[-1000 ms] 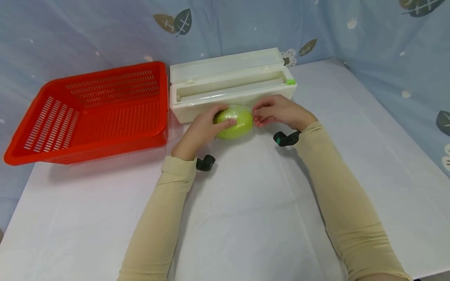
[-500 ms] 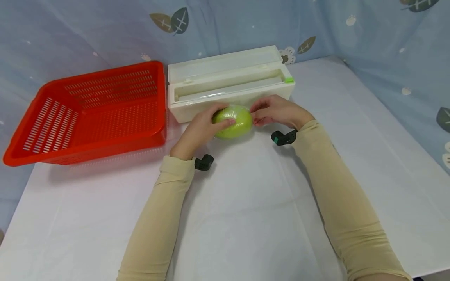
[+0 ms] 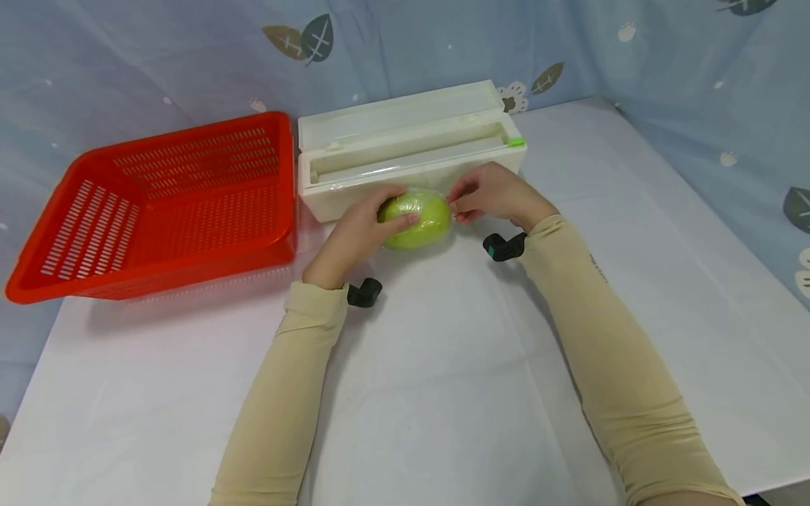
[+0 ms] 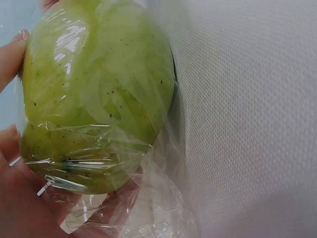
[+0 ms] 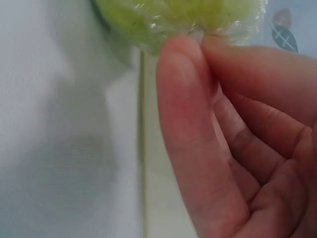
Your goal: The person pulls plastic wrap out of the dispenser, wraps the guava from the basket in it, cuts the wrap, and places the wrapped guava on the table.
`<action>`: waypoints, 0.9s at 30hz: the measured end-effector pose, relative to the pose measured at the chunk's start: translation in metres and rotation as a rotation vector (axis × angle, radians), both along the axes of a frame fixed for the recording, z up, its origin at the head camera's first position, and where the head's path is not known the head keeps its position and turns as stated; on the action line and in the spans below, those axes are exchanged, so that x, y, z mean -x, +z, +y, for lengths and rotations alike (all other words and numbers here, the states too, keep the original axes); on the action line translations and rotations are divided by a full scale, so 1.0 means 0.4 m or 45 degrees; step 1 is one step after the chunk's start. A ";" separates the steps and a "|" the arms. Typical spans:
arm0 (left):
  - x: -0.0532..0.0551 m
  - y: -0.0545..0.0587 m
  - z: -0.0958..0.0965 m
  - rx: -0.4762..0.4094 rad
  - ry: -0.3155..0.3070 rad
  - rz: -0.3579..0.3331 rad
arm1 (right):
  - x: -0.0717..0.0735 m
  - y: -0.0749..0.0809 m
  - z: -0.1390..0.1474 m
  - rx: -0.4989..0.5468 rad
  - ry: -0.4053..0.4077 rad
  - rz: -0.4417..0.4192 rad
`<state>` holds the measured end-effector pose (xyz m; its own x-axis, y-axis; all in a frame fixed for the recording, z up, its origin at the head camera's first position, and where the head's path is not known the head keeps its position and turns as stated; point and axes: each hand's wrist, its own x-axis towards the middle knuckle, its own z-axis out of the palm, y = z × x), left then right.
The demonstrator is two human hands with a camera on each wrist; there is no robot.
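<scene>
A smooth oval green fruit point(image 3: 418, 218) with small dark specks lies on the white tablecloth, covered in clear cling film. My left hand point(image 3: 362, 226) grips its left end, thumb on the near side. In the left wrist view, loose cling film point(image 4: 158, 203) bunches and trails below the fruit. My right hand point(image 3: 500, 193) is at the fruit's right end; in the right wrist view its thumb and index finger pinch the film point(image 5: 197, 34) there. Right behind the fruit stands a long white cling film box point(image 3: 411, 176), its lid raised and a roll inside.
A red slatted plastic basket point(image 3: 209, 260) stands at the left, close to the box. A green slider point(image 3: 516, 142) sits on the box's right corner. Behind the table hangs a blue curtain point(image 3: 405, 42) with a leaf pattern.
The right hand's fingers have shifted slightly at the fruit's right end. The left hand keeps its grip on the fruit. The whole head view has drifted a little.
</scene>
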<state>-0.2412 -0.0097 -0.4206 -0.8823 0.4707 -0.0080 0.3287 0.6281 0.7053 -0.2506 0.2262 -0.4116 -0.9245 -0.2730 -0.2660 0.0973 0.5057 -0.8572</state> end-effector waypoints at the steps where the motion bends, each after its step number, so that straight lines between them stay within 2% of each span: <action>1: 0.001 -0.001 -0.001 0.006 0.003 0.002 | -0.001 0.004 -0.001 -0.021 0.022 0.001; 5: 0.001 -0.003 -0.002 0.015 0.005 -0.002 | -0.004 0.009 0.005 -0.079 0.147 0.006; 9: 0.003 -0.004 -0.002 -0.005 -0.006 -0.001 | 0.000 0.002 0.004 -0.203 0.249 0.130; 12: 0.004 -0.004 -0.001 -0.020 -0.019 -0.004 | 0.003 -0.001 -0.004 -0.320 0.262 0.227; 15: 0.005 -0.004 -0.001 -0.018 -0.016 -0.015 | 0.003 0.005 -0.004 -0.391 0.277 0.249; 21: 0.009 0.000 -0.002 -0.005 -0.003 -0.026 | 0.003 0.022 0.009 -0.416 0.298 0.229; 25: 0.010 0.001 -0.005 -0.003 -0.001 -0.023 | 0.005 0.016 0.005 -0.399 0.261 0.275; 27: 0.009 0.001 -0.006 -0.009 0.001 -0.025 | 0.007 0.008 0.002 -0.341 0.218 0.264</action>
<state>-0.2450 -0.0120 -0.4202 -0.8823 0.4701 -0.0221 0.3142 0.6232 0.7161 -0.2533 0.2268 -0.4085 -0.9131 -0.3744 -0.1613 -0.1695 0.7084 -0.6851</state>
